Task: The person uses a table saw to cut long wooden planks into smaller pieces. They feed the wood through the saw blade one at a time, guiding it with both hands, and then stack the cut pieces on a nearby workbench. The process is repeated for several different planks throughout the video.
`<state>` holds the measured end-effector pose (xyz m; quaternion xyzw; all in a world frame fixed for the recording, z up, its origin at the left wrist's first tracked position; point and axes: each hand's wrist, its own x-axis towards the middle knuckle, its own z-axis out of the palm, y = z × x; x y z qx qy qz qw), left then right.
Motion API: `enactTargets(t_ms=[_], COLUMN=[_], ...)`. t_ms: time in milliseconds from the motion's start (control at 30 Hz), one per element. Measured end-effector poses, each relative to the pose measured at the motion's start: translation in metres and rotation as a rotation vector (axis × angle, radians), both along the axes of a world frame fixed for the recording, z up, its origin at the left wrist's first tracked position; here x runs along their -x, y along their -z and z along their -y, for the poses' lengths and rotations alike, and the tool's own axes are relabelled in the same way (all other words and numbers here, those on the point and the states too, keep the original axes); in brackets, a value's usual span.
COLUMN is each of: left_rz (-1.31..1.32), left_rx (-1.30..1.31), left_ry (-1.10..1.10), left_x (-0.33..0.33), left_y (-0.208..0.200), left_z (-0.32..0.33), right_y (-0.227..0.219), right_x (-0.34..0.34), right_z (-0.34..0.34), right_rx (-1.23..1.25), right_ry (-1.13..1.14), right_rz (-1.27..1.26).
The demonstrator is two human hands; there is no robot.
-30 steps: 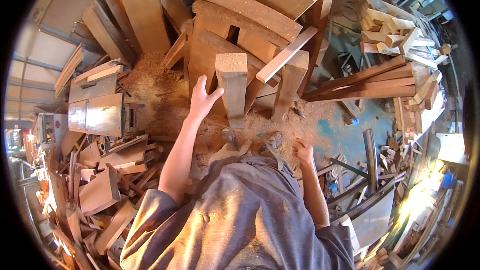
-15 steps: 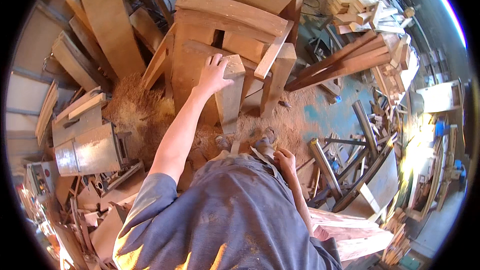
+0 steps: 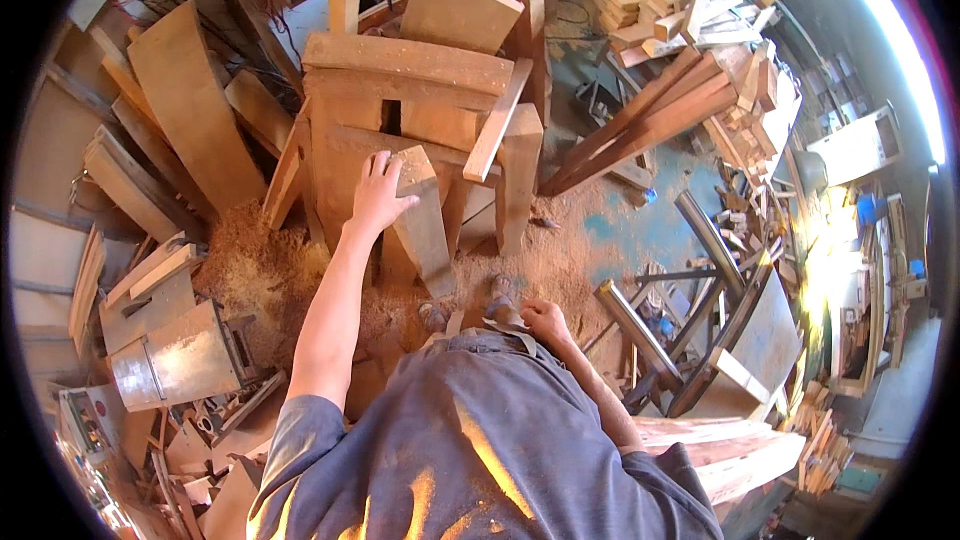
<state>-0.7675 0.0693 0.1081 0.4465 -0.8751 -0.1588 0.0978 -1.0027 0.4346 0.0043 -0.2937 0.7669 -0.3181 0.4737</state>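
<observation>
While the left hand (image 3: 380,198) I am monitoring is lying at the upper left edge of a thick squared timber (image 3: 425,225), its fingers and thumb are standing well spread; I am not managing to tell how firmly they are bearing on the wood. The right hand (image 3: 545,322) is hanging near the waist, loosely curled, and I am failing to make out whether it is pinching anything.

The squared timber is standing on end just ahead of the shoes (image 3: 432,316). From its thickness I am judging it heavy, fully stiff and hardly fragile, with the dust on its top probably making a grip slippery. I am favouring a hold with palms on opposite flat faces below the top, where the square corners are likely giving purchase.

Just to the right, a similar post (image 3: 518,180) is standing, with a narrow pale strip (image 3: 497,125) slanting beside it. Behind them, a long curved beam (image 3: 405,65) is lying crosswise, looking rough and dusty. Farther out, loose sawdust (image 3: 260,270) is heaping at left, near a machine with a dull metal top (image 3: 190,350), while straight reddish-brown lengths (image 3: 640,125) are fanning out at right.
</observation>
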Motion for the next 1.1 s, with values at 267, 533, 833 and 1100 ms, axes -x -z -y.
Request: enactTargets(t_ms=[267,533,833,1100], left_rz=[0.013,0.061,0.312,0.052], left_rx=[0.024,-0.004,-0.103,-0.059], left_ry=[-0.006,-0.040,0.103,0.180], left_x=[-0.004,-0.001,0.010,0.029], left_y=[0.002,-0.006,-0.040,-0.040], left_z=[0.001,-0.001,-0.020,-0.128], right_y=[0.021,0.033,0.013,-0.133], right_x=[0.030,0.057,0.062,-0.001], right_z=[0.017,0.040,0.055,0.140], right_rx=[-0.026,-0.011,0.070,0.483], right_ry=[-0.129,-0.257,-0.314,-0.673], right_rz=[-0.081,-0.074,-0.139,-0.400])
